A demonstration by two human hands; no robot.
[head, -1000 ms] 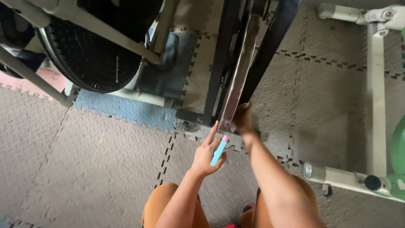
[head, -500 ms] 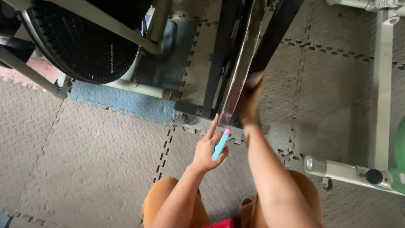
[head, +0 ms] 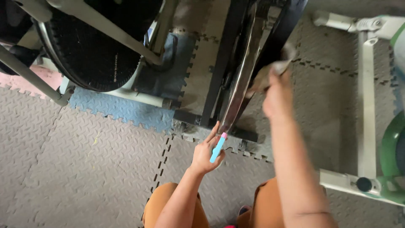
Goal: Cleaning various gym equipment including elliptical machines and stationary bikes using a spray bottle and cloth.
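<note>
My left hand (head: 205,153) holds a small light-blue tube with a pink cap (head: 217,148), pointed at the lower end of a shiny metal wheel rim (head: 241,80) of a black exercise machine. Higher up, my right hand (head: 276,93) grips a greyish cloth (head: 274,69) pressed against the rim and the black frame (head: 219,71) beside it. The cloth is blurred. My knees in orange shorts (head: 173,207) show at the bottom.
A black fan-type flywheel (head: 93,50) with white frame tubes stands at upper left. A white and green machine frame (head: 366,105) runs down the right. Grey interlocking foam mats (head: 76,169) cover the floor, with a blue mat (head: 122,107) under the left machine.
My right hand with the cloth has slid upward along the rim, away from my left hand. The left hand with the blue tube has stayed at the rim's lower end.
</note>
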